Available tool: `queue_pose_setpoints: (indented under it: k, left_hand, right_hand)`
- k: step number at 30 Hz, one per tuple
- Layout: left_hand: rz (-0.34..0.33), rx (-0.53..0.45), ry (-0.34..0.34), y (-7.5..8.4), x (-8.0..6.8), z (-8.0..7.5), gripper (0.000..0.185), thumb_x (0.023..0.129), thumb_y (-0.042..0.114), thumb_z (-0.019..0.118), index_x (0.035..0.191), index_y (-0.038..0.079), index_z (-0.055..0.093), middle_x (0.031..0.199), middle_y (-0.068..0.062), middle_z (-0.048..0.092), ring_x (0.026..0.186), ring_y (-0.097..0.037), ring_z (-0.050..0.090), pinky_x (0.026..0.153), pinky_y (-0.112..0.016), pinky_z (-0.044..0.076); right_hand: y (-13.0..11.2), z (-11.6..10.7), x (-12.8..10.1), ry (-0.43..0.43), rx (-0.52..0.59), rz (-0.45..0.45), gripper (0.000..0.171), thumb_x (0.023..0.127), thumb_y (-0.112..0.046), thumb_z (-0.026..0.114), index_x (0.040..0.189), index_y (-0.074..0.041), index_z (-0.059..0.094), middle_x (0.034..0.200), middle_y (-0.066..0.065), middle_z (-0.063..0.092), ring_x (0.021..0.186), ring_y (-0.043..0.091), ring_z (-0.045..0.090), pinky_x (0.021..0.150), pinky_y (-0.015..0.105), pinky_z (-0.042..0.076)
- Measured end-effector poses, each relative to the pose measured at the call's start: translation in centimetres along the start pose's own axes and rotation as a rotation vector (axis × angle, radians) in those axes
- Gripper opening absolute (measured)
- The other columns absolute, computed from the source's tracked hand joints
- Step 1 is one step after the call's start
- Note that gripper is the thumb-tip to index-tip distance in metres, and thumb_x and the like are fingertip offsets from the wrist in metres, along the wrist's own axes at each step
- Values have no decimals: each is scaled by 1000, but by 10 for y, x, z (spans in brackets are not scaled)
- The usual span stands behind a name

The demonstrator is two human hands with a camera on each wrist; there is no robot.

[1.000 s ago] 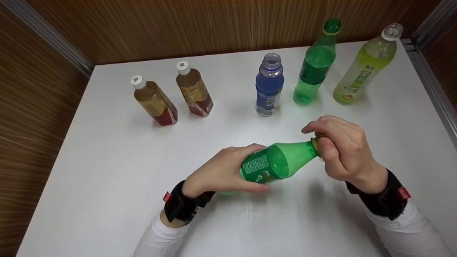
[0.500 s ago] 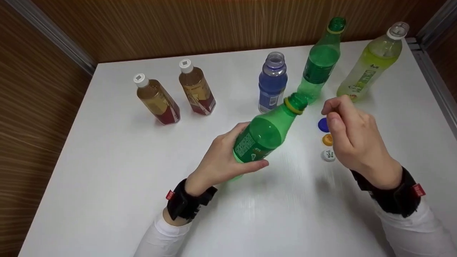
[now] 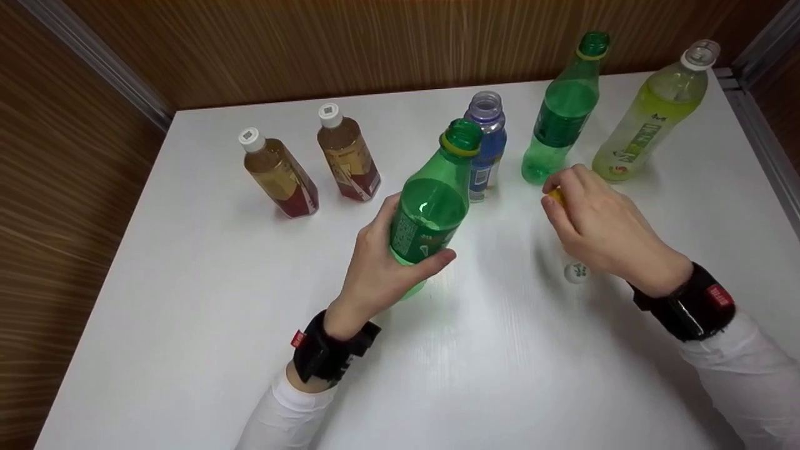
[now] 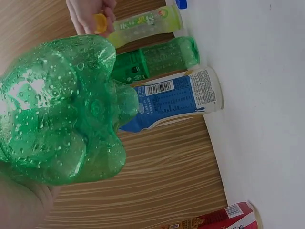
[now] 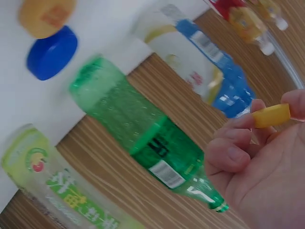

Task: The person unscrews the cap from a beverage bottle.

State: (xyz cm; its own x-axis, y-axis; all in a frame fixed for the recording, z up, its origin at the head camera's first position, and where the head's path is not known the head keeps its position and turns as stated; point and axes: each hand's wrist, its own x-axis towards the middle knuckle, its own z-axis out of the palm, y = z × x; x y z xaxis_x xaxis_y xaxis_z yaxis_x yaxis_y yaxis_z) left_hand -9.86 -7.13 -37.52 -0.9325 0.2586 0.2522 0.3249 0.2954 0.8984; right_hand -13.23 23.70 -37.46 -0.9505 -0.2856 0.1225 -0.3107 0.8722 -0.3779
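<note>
My left hand grips a green plastic soda bottle round its labelled middle. The bottle has no cap on its mouth and tilts slightly right; in the left wrist view its knobbly base shows, raised off the table. To the right, over the table, my right hand pinches a yellow bottle cap between thumb and fingers. Beneath that hand a white cap lies on the table. A blue cap and an orange cap lie close together in the right wrist view.
Along the back right stand an uncapped blue bottle, an uncapped green bottle and an uncapped yellow-green bottle. Two amber bottles with white caps stand at the left. A wood-grain panel rises behind the white table.
The yellow cap has come off the green soda bottle and is in my right hand, which has moved away from the bottle. My left hand has turned the bottle more upright.
</note>
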Motion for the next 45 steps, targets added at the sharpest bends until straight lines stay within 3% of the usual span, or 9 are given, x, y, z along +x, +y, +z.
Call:
queue_pose_setpoints:
  k: [4, 9, 18, 29, 36, 39, 45]
  left_hand:
    - [-7, 0, 32, -3, 1, -1, 74, 83, 21, 86, 145, 4, 50, 137, -13, 69, 124, -26, 68, 108, -46, 55]
    - [-19, 0, 58, -4, 3, -2, 74, 84, 23, 85, 146, 5, 48, 137, -13, 69, 124, -26, 67, 107, -46, 55]
    - [-57, -4, 60, -5, 6, -2, 78, 86, 26, 84, 150, 7, 44, 141, -13, 66, 127, -26, 65, 110, -47, 54]
    - [-86, -32, 77, -6, 9, -3, 89, 87, 36, 85, 157, 10, 37, 147, -12, 62, 134, -26, 62, 116, -50, 50]
    - [-82, -34, 95, -7, 10, -4, 96, 86, 55, 82, 156, 10, 37, 146, -12, 62, 134, -27, 61, 116, -50, 49]
    - [-84, -20, 93, -7, 10, -4, 94, 87, 53, 82, 157, 10, 36, 146, -13, 62, 133, -27, 62, 115, -49, 50]
    - [-92, -12, 91, -4, 10, -4, 86, 90, 32, 82, 157, 8, 34, 147, -14, 60, 135, -28, 60, 116, -49, 48]
  right_hand:
    - [9, 7, 9, -117, -24, 34, 36, 110, -36, 46, 128, -6, 53, 112, 15, 54, 95, 29, 51, 74, 41, 46]
    - [19, 15, 21, -233, -75, -9, 31, 109, -28, 51, 127, -4, 55, 116, 17, 58, 104, 33, 55, 82, 49, 54]
    - [26, 30, 32, -357, -131, -25, 30, 107, -23, 52, 126, 0, 58, 115, 21, 61, 105, 34, 58, 89, 53, 56]
    - [34, 34, 42, -408, -144, -2, 30, 103, -20, 59, 125, 0, 58, 115, 20, 63, 104, 34, 59, 91, 54, 57]
    - [37, 34, 45, -413, -146, -20, 27, 101, -19, 64, 119, 0, 60, 109, 17, 63, 100, 32, 59, 89, 52, 56]
    - [40, 35, 45, -414, -148, -38, 25, 99, -18, 67, 116, -1, 62, 106, 16, 63, 97, 31, 58, 85, 51, 55]
    - [41, 36, 42, -415, -138, -50, 26, 99, -20, 70, 115, -2, 62, 103, 15, 63, 93, 29, 57, 83, 49, 54]
